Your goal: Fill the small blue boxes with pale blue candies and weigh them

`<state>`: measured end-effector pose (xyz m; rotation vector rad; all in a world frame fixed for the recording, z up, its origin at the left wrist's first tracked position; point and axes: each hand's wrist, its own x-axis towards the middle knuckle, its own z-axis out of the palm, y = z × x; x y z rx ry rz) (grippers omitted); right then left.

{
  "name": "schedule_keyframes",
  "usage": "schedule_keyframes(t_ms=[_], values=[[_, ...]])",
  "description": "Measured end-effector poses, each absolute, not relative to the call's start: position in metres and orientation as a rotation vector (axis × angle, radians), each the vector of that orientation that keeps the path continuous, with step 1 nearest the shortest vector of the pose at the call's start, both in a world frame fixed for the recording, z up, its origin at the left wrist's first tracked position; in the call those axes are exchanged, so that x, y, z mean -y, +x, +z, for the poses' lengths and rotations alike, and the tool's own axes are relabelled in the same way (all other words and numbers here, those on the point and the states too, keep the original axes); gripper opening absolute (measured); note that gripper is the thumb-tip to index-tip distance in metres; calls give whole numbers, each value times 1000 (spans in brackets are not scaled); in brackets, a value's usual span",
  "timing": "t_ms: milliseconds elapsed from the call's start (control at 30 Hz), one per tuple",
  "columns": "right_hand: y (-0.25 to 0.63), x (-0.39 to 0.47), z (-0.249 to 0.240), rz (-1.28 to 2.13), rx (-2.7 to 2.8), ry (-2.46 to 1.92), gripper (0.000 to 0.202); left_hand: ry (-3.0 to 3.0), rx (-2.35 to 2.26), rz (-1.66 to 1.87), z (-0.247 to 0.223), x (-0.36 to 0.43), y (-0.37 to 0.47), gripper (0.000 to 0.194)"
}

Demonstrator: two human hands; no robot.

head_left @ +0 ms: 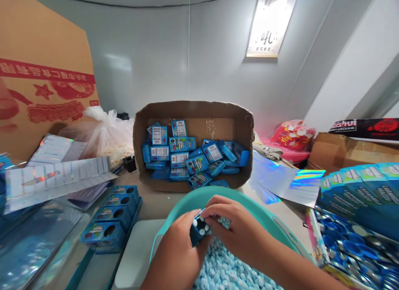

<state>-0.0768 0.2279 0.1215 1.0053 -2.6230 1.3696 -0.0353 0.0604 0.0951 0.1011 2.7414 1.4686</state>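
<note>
My left hand (pixel 183 244) is wrapped around a small blue candy box (pixel 195 236), its open end facing up. White and pale-blue candies show inside the opening. Over that opening, my right hand (pixel 226 221) has its fingers pinched together with candies at the fingertips; how many is hidden. Both hands are above a turquoise basin (pixel 174 202) holding a heap of loose pale-blue candies (pixel 229 265).
Behind the basin stands a cardboard box (pixel 199 190) of blue candy packs (pixel 198 164). At left, several blue boxes with round holes (pixel 104 234) stand in a row beside a white lid (pixel 140 248). Blue-rimmed tins (pixel 352 246) fill a carton at right. Shiny sheets (pixel 280 177) lie behind.
</note>
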Motion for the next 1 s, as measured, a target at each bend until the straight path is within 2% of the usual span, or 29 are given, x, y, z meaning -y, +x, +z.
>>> schedule_keyframes(t_ms=[200, 400, 533, 767, 1000], values=[[-75, -227, 121, 1531, 2535, 947, 24, 82, -2740, 1469, 98, -61, -35, 45], [-72, -226, 125, 1740, 2454, 954, 15, 178, -2725, 1514, 98, -61, -35, 39], [-70, -225, 124, 1885, 2393, 990, 21, 205, -2747, 1532, 100, -64, -36, 31], [-70, -228, 124, 1604, 2373, 1214, 35, 127, -2832, 1406, 106, -68, -37, 29], [-69, -228, 123, 1460, 2526, 1169, 28, 107, -2841, 1414, 111, -69, -36, 38]])
